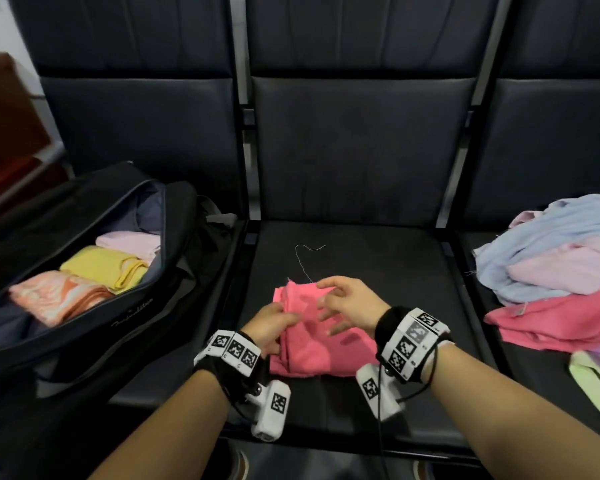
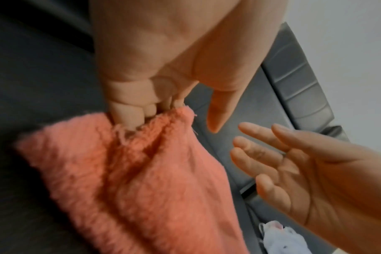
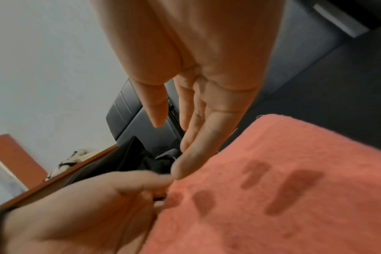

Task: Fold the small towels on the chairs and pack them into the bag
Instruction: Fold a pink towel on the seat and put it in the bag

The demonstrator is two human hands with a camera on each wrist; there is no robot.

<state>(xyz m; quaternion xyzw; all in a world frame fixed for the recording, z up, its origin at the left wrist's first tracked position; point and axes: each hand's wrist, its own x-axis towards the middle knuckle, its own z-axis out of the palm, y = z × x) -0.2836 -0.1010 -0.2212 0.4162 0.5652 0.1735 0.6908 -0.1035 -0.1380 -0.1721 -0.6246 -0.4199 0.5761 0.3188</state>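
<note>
Lying on the middle chair's dark padded seat (image 1: pixel 395 271), the folded pink terry towel (image 1: pixel 312 337) is taken here as the landmark. Its left edge is gripped by the left hand (image 1: pixel 274 327); in the left wrist view the curled fingers (image 2: pixel 128 110) are seen bunching a frayed hem. Just above the towel's right part the right hand (image 1: pixel 347 306) is held with its fingers spread and loose, and nothing is held in it. A thin pale thread (image 1: pixel 303 261) is seen on the seat just beyond the towel.

To the left of the towel, on the neighbouring seat, the open black fabric bag (image 1: pixel 174 306) is found, and three folded towels are already packed in it: an orange-patterned one (image 1: pixel 59 296), a yellow one (image 1: pixel 104 268) and a pale pink one (image 1: pixel 129 242). To the right of the towel an unfolded heap of blue, pink, lilac and green towels (image 1: pixel 561 265) is left on the third seat. The task is judged well short of halfway: the pink towel appears folded and ready to be carried left, and the heap is yet to be folded.

Only the head view shows bag and heap together. Finger shadows on the cloth (image 3: pixel 294 189) are shown only by the right wrist view, and a brown wooden edge (image 3: pixel 54 177) is seen there beyond the bag.
</note>
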